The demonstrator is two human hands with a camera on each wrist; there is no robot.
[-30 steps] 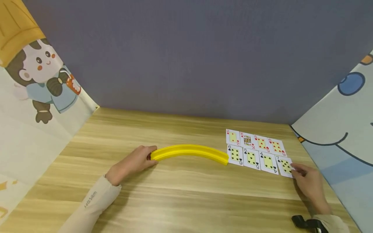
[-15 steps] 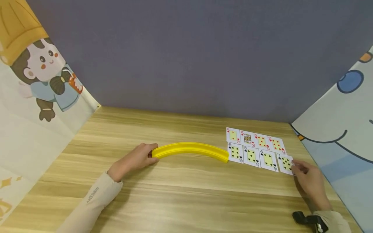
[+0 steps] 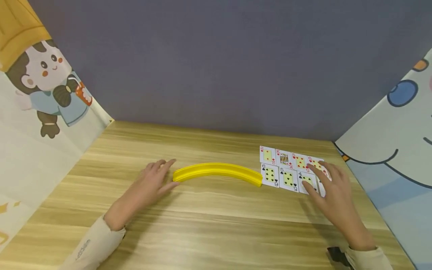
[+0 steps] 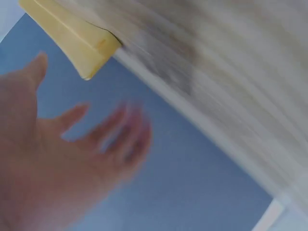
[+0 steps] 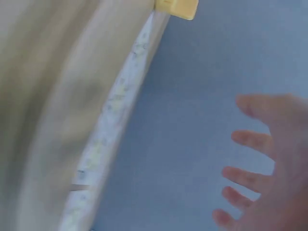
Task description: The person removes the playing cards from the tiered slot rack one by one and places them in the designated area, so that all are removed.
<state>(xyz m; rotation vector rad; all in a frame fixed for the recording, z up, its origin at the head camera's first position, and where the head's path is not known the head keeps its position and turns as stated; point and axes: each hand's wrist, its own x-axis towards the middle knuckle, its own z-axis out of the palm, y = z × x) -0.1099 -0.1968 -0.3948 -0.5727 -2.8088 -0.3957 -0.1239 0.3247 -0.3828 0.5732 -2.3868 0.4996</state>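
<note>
A curved yellow plastic trough [image 3: 217, 170] lies on the wooden table, its right end against the six of spades [image 3: 269, 175]. Playing cards lie face up in two rows to its right, among them the king of diamonds [image 3: 284, 159] and the five of spades [image 3: 288, 179]. My left hand [image 3: 148, 184] is spread beside the trough's left end, holding nothing; the left wrist view shows its fingers apart from the trough [image 4: 77, 36]. Over the right-hand cards my right hand [image 3: 334, 197] hovers with spread fingers, partly hiding them. Nothing is in it in the right wrist view.
The wooden table [image 3: 209, 228] meets a grey back wall [image 3: 216, 67]. A cartoon-printed panel [image 3: 33, 157] stands at the left and another printed panel [image 3: 381, 150] at the right.
My left hand has let go of the trough's left end and drawn back left. My right hand has left the seven of spades, lifted, and moved left over the cards with fingers spread.
</note>
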